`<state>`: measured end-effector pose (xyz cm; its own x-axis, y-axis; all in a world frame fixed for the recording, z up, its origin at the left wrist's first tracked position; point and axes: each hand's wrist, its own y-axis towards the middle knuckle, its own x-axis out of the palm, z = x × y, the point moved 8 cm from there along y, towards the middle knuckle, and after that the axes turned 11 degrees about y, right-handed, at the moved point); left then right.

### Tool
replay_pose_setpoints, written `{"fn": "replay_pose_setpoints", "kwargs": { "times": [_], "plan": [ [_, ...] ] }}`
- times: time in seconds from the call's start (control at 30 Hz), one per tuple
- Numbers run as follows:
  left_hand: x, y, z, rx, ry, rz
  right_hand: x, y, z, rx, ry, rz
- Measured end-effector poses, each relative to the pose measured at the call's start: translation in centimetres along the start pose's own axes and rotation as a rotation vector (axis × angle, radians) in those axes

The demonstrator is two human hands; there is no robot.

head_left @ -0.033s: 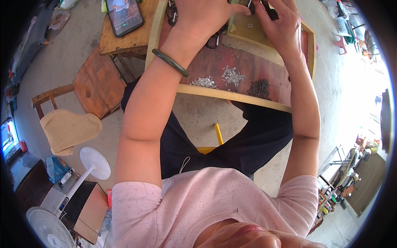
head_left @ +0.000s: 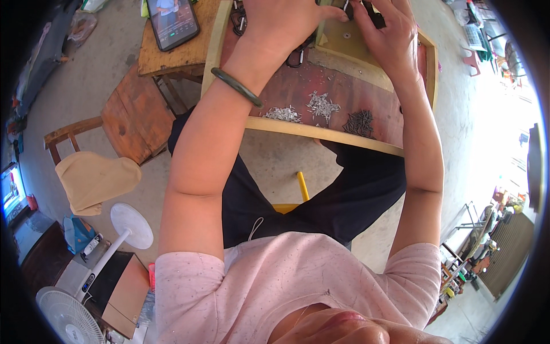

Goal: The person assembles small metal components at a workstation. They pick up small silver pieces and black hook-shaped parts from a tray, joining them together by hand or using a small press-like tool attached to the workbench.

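Note:
Both my hands are at the top edge, over a shallow wood-rimmed tray (head_left: 338, 136). My left hand (head_left: 283, 26) has its thumb stretched toward a small dark piece between the hands; its other fingers are cut off by the picture's edge. Thumb and forefinger of my right hand (head_left: 392, 34) close on that same spot, and what they hold is too small to name. In the tray lie two piles of small silver pins (head_left: 322, 106) and a pile of small dark spring-like pieces (head_left: 359, 123). Black carabiner-like clips (head_left: 295, 57) rest beside my left wrist.
A yellowish board or box (head_left: 344, 49) stands in the tray under my hands. Left of it, a phone (head_left: 172, 26) lies on a wooden table (head_left: 152, 57). A wooden chair (head_left: 134, 112) with a tan cloth, and a white fan (head_left: 71, 315), stand farther left.

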<state>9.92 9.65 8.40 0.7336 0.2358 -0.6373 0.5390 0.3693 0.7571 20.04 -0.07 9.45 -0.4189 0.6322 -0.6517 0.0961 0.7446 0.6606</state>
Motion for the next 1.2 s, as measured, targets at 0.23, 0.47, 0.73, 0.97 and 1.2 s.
{"fn": "replay_pose_setpoints", "kwargs": {
  "times": [0.23,0.47,0.73,0.97,1.2],
  "plan": [
    [-0.1,0.1,0.2,0.005,-0.007,-0.004,0.1,0.7,-3.2,-0.129,-0.357,-0.056],
    [0.0,0.1,0.2,-0.003,-0.022,-0.005,-0.4,-0.4,3.6,0.435,0.285,0.033],
    [-0.1,0.1,0.0,-0.035,-0.02,-0.057,0.3,0.4,5.2,0.665,0.308,-0.204],
    [-0.2,0.0,0.0,-0.038,0.007,-0.069,0.9,-0.1,4.8,0.538,0.207,-0.141],
    [-0.1,0.6,0.2,-0.034,0.025,-0.113,0.8,-0.1,4.7,0.552,0.291,-0.156]
  ]
}}
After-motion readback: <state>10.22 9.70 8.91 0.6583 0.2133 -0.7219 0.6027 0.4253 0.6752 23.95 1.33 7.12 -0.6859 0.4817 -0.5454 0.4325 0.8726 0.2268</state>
